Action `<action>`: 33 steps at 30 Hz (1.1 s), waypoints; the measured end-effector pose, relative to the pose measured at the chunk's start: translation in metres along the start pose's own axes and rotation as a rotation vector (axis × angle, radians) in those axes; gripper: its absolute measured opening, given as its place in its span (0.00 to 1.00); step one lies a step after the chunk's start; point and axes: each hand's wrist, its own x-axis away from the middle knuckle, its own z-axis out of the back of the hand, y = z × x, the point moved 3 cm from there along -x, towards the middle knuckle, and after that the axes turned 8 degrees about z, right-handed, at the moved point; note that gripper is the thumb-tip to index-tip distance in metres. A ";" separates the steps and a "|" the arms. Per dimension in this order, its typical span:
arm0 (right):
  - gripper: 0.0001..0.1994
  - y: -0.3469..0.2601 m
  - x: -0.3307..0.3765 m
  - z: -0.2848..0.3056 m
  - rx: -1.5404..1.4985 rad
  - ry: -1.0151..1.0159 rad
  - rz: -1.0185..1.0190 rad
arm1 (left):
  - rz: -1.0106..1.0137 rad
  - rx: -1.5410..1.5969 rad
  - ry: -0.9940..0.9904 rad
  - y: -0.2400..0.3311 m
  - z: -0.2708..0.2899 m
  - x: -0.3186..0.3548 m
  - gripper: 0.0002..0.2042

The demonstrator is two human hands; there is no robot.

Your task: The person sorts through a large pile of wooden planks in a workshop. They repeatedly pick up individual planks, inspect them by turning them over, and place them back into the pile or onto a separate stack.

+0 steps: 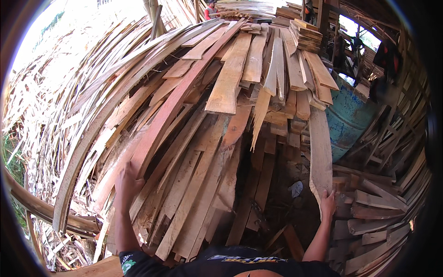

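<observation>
My left hand [129, 181] is closed around the near part of a long reddish plank [177, 99], which runs away over the pile toward the back. Its fingers are partly hidden behind the wood. On the right, my right hand [328, 203] grips the near end of a long pale board [320, 154], with the fingers wrapped at its edge. That board slopes up to the stack, where other planks lie against its far part. Between my hands, several rough planks [198, 184] lie lengthwise, and a broader light-brown board [229, 83] rests higher on the pile.
A dented blue drum [350, 115] stands at the right of the stack. Short wood pieces [378, 203] are heaped at the lower right. Thin offcut strips [55, 111] cover the left side. A small stack of boards [307, 36] and a person in red [210, 10] are at the back.
</observation>
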 end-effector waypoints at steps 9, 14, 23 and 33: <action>0.28 -0.004 0.000 -0.004 0.008 0.038 0.049 | -0.143 -0.109 0.171 0.024 0.142 -0.033 0.29; 0.27 0.008 -0.006 -0.008 0.015 0.096 0.079 | -0.150 0.036 0.065 0.062 0.217 -0.066 0.34; 0.29 0.007 -0.008 -0.012 -0.071 0.044 0.126 | -0.067 -0.108 0.228 0.138 0.355 -0.091 0.29; 0.30 0.004 -0.002 0.008 -0.139 0.001 0.112 | -0.075 -0.004 0.142 0.205 0.377 -0.065 0.23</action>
